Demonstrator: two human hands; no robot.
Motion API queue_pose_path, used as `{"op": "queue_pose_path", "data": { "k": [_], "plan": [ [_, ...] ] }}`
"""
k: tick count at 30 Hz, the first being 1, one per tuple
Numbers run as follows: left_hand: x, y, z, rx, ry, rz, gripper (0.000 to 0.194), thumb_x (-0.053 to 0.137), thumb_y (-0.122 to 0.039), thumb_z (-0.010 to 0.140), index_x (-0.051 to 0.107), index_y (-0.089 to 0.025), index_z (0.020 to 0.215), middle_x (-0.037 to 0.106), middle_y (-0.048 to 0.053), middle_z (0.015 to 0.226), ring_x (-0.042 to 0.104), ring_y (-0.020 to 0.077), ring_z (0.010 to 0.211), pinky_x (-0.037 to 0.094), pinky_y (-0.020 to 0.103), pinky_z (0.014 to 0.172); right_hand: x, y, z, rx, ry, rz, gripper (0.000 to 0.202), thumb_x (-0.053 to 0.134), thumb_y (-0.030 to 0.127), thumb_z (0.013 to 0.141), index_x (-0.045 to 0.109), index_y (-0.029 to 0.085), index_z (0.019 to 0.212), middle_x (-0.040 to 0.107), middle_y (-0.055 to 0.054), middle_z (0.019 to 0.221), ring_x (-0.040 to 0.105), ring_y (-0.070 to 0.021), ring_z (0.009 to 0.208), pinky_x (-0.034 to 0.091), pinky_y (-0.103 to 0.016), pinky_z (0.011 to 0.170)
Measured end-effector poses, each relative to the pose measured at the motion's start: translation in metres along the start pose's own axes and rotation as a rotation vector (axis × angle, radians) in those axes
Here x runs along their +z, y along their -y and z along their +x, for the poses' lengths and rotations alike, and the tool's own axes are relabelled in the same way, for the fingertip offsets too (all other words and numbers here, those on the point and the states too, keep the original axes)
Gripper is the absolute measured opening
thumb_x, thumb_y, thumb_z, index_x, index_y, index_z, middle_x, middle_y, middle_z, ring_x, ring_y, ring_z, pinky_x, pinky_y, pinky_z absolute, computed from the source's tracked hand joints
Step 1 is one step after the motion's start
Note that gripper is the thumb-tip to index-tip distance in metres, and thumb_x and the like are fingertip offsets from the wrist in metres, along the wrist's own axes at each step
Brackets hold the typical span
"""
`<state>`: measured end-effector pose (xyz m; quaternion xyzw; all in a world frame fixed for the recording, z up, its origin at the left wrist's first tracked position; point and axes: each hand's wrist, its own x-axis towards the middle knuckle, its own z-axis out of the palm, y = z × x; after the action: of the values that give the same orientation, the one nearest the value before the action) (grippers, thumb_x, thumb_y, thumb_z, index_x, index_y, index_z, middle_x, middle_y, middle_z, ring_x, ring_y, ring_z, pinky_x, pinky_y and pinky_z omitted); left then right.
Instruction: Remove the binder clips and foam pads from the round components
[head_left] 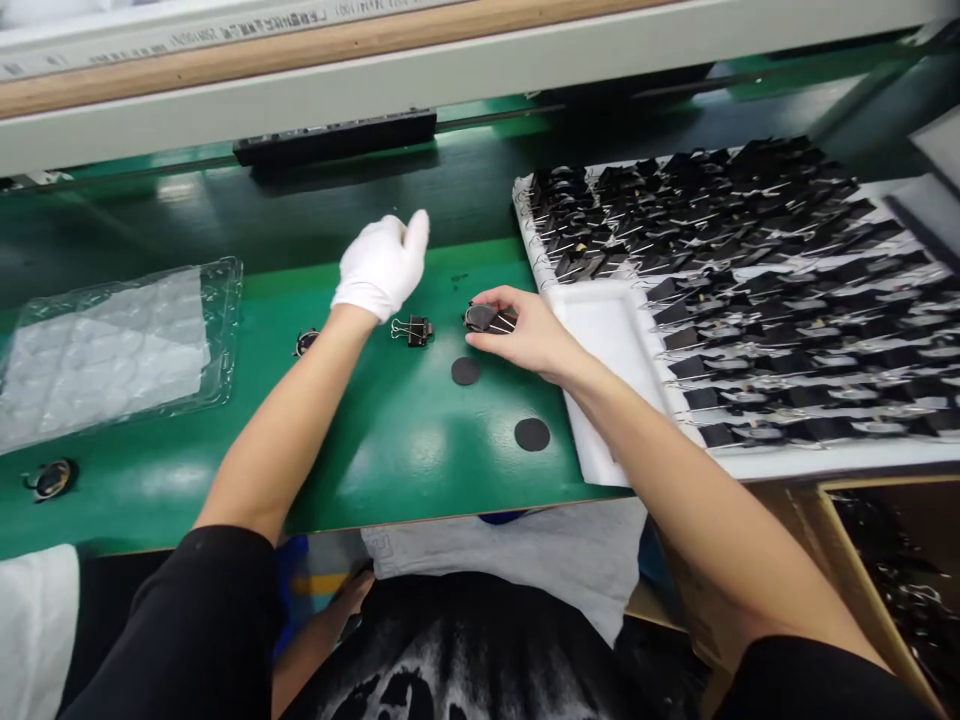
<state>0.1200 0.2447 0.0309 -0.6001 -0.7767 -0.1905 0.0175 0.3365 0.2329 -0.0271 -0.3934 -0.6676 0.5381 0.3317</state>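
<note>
My left hand (381, 262), in a white glove, hovers over the back of the green table, its fingers curled under and thumb sticking out. Whatever the fingers may hold is hidden. Close to it lies a black binder clip (411, 331) with wire handles. My bare right hand (521, 330) pinches another black binder clip (504, 322) by its wire handles; this clip is closed around a small round black part (480, 317). Two flat black discs, one nearer (465, 371) and one by the table's front (532, 434), lie below that hand. Behind my left forearm shows a round part (306, 342).
On the right, a white foam tray (607, 300) carries rows of clipped black parts (720, 220). A clear plastic tray (217, 370) lies at left, with a round coil-like part (54, 480) nearby. A shelf edge (480, 75) spans the back. A cardboard box (847, 520) stands lower right.
</note>
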Motion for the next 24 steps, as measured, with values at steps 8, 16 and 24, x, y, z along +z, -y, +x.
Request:
{"op": "queue_pose_path", "data": {
  "k": [8,16,24],
  "plan": [
    [0.048,0.007,-0.005,-0.111,-0.025,0.048,0.053,0.035,-0.054,0.103,0.072,-0.016,0.108,0.069,0.023,0.108,0.058,0.0419,0.125,0.042,0.059,0.105,-0.003,-0.004,-0.002,-0.174,0.041,-0.316,0.053,0.086,0.033,0.071,0.075,0.018,0.121,0.072,-0.011,0.117,0.069,-0.0284,0.103,0.054,-0.046,0.096],
    [0.044,0.012,-0.008,-0.154,0.045,0.053,0.057,0.03,-0.058,0.105,0.068,-0.016,0.11,0.066,0.017,0.113,0.056,0.0326,0.118,0.041,0.045,0.099,0.004,0.006,0.01,-0.196,0.116,-0.399,0.044,0.086,0.025,0.069,0.079,0.018,0.112,0.078,-0.009,0.112,0.073,-0.0327,0.103,0.055,-0.051,0.099],
    [0.052,0.025,-0.005,-0.115,0.092,-0.071,0.056,0.028,-0.062,0.105,0.063,-0.018,0.11,0.061,0.012,0.109,0.048,0.0252,0.111,0.034,0.038,0.091,0.025,0.01,0.025,-0.167,0.16,-0.356,0.045,0.088,0.015,0.064,0.078,0.02,0.107,0.078,-0.008,0.108,0.07,-0.0362,0.112,0.051,-0.054,0.109]
  ]
}}
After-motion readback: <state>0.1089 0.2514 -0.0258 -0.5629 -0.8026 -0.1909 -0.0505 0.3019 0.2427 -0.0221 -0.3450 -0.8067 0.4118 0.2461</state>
